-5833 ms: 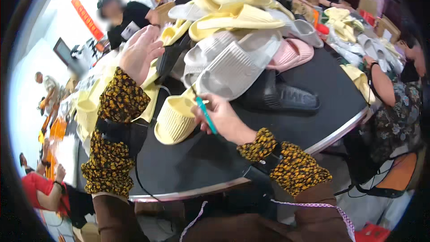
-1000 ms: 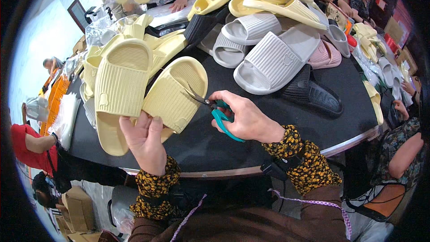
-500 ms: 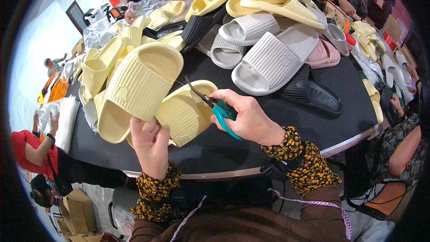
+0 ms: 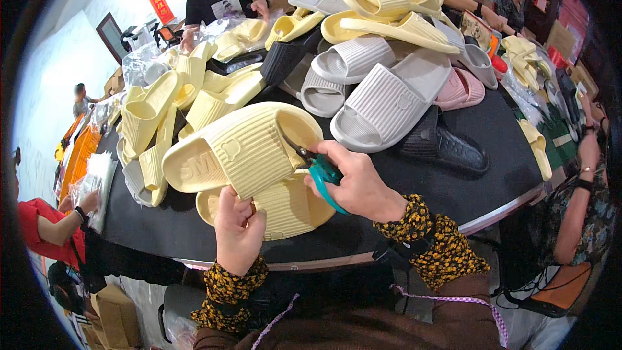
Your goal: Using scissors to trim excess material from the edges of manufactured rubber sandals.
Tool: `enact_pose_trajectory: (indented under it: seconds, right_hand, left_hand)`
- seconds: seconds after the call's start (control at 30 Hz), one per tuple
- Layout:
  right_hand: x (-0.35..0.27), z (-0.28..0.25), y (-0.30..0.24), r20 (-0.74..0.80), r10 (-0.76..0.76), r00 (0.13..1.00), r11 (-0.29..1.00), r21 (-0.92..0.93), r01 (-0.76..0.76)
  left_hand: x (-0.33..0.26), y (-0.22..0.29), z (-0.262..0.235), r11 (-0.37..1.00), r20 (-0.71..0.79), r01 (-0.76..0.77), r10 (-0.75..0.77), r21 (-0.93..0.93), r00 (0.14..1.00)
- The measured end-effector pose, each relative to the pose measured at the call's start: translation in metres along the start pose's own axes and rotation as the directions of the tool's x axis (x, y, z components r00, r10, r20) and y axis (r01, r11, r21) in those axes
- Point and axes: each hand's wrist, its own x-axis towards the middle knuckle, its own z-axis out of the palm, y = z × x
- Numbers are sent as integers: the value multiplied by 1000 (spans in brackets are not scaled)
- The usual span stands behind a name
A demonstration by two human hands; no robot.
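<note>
My left hand [image 4: 238, 236] is closed on the lower strap edge of a yellow slide slipper [image 4: 256, 146], its heel toward the left and its toe toward the right. A raised bear-shaped outline shows on the ribbed strap. In my right hand [image 4: 366, 181] are scissors with teal handles [image 4: 326, 180]. Their dark blades reach the toe-side opening of that strap; whether they are parted there, I cannot tell. Beneath the held slipper, a second yellow slipper [image 4: 285, 210] lies on the black tabletop [image 4: 363, 240], partly covered.
A large pile of slippers covers the far side, including a grey slipper [image 4: 389, 100], a black slipper [image 4: 444, 146] and a pink slipper [image 4: 461, 89]. Loose yellow slippers [image 4: 150, 113] lie at the left. Other people work around the table, one in a red top [image 4: 48, 230] at the left.
The held slipper has swung clockwise, its toe now toward the right, and moved right over the second slipper. The scissor blades, earlier beside it, are now at its strap opening.
</note>
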Motion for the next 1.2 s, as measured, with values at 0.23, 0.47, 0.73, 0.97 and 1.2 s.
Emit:
enact_pose_trajectory:
  seconds: [0.23, 0.47, 0.73, 0.97, 1.2]
  right_hand:
    - [3, 3, 17, -299, 28, 954, 996, 93, 0]
    - [4, 4, 18, -226, 153, 962, 948, 308, -78]
    - [6, 10, 11, -141, 247, 959, 897, 407, -172]
    - [3, -1, 18, -111, 327, 938, 824, 520, -226]
    - [4, 12, 40, -19, 271, 963, 941, 216, -260]
  left_hand:
    - [-2, 3, -4, 1000, 6, 9, -9, 3, 1000]
    - [-5, -6, -8, 1000, 55, -10, 11, -16, 998]
    - [-4, 4, -21, 995, 66, 85, -82, -43, 994]
    - [4, 18, -25, 996, -47, 28, -31, -81, 998]
    - [16, 39, -34, 993, -58, -82, 78, -81, 995]
